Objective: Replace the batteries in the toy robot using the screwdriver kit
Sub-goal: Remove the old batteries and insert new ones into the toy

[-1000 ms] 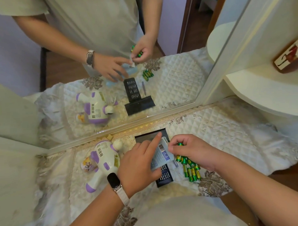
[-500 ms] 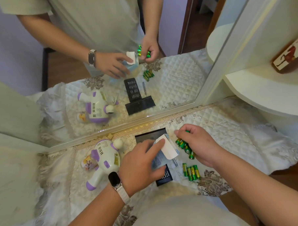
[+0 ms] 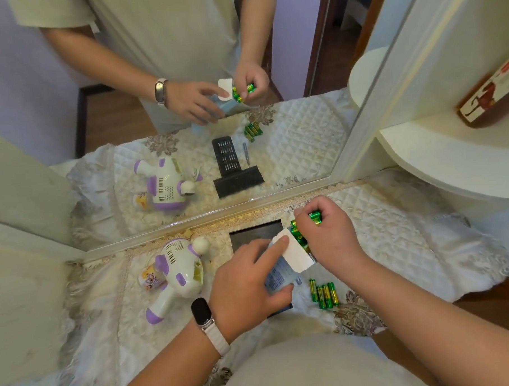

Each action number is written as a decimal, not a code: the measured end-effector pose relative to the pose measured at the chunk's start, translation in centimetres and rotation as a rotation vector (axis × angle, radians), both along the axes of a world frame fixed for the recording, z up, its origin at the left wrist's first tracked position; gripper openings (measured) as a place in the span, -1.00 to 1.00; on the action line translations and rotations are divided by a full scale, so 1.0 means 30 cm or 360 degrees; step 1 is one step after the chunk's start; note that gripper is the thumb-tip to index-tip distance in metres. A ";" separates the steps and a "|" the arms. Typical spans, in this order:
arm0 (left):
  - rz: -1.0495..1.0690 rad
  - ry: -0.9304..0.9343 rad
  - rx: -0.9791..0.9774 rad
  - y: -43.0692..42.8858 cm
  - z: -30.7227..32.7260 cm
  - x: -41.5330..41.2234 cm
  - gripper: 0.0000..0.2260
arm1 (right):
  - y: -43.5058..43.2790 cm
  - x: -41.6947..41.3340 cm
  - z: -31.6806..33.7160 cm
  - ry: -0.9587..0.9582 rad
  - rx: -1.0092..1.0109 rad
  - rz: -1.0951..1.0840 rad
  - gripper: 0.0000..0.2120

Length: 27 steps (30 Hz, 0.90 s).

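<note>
While the toy robot (image 3: 178, 269) lies on its side at the left of the quilted cloth (image 3: 395, 230), untouched, the work is at the battery box (image 3: 277, 276). The left hand (image 3: 245, 283) grips the box, with thumb below and forefinger pressing its white flap (image 3: 294, 255) back. The right hand (image 3: 328, 239) is curled round a cluster of green batteries (image 3: 315, 218) at the box mouth. To do this well, I would keep the flap pinned clear, move the cells straight along the box so none snags, and gather them beside the four loose batteries (image 3: 324, 295) near the right forearm, where they will not roll off. Whether the cells are going in or coming out cannot be told. The count in the fist is hidden by the fingers. The screwdriver kit (image 3: 255, 232) shows only as dark edges above and below the left hand. The toy's battery door is not visible from here.
</note>
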State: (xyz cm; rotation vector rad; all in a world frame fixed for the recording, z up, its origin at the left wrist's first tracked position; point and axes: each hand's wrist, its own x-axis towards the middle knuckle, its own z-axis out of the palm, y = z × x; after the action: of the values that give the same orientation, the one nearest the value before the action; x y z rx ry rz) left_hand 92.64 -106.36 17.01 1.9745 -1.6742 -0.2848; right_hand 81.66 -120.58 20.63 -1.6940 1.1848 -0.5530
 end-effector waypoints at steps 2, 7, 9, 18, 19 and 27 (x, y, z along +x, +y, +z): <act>0.0029 -0.0008 0.0004 0.004 -0.004 -0.003 -0.36 | 0.007 -0.012 -0.006 0.0039 -0.0046 0.0101 -0.81; 0.0002 -0.0052 0.0053 0.011 -0.014 -0.004 -0.38 | -0.014 -0.057 -0.020 0.0274 -0.0075 0.0495 -0.81; -0.0014 -0.0058 0.0072 0.010 -0.019 -0.004 -0.37 | -0.023 -0.065 -0.016 0.0337 -0.0057 0.0615 -0.82; 0.0018 -0.0034 0.0001 -0.006 -0.016 0.001 -0.36 | -0.012 -0.041 0.011 0.0146 0.0123 0.0592 -0.96; 0.0025 -0.0027 -0.0006 -0.009 -0.014 0.001 -0.36 | -0.012 -0.044 0.017 0.0139 0.0121 0.0576 -0.95; 0.0066 0.0025 -0.0070 -0.023 -0.012 -0.003 -0.35 | 0.035 -0.078 0.017 0.0076 0.0194 0.0601 -0.60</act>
State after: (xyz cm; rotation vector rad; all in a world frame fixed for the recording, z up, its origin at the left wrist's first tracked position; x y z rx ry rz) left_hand 92.56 -107.06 16.65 1.9670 -1.6143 -0.2452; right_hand 79.31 -119.53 21.14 -1.7753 0.8800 -0.2044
